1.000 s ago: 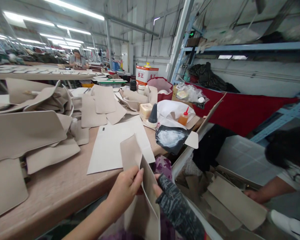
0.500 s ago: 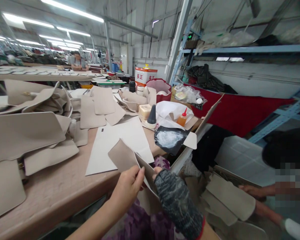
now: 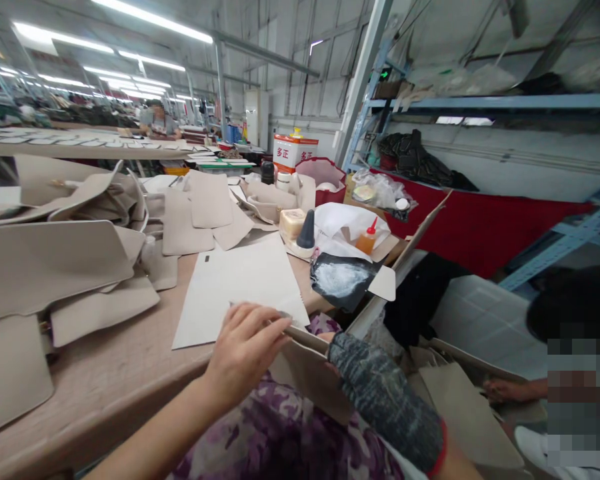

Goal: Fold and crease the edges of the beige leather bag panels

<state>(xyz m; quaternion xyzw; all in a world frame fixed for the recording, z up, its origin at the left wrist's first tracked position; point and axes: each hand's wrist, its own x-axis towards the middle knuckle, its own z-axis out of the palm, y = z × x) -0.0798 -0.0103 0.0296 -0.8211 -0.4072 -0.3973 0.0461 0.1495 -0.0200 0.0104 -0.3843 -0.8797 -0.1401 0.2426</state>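
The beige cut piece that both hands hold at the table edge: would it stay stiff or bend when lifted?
The beige piece probably flexes: it folds between the left hand and the gloved right hand. It looks thin, so likely light. Its matte surface should not slip much.

Left hand (image 3: pixel 245 347) fingers curled, pinching; right hand (image 3: pixel 353 360) gloved.

Right hand (image 3: pixel 380 393) hidden in glove; beige piece (image 3: pixel 310 370) partly covered by hands

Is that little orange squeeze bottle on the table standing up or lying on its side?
Standing up. The orange squeeze bottle sits upright beside the white bag, with its red nozzle pointing up.
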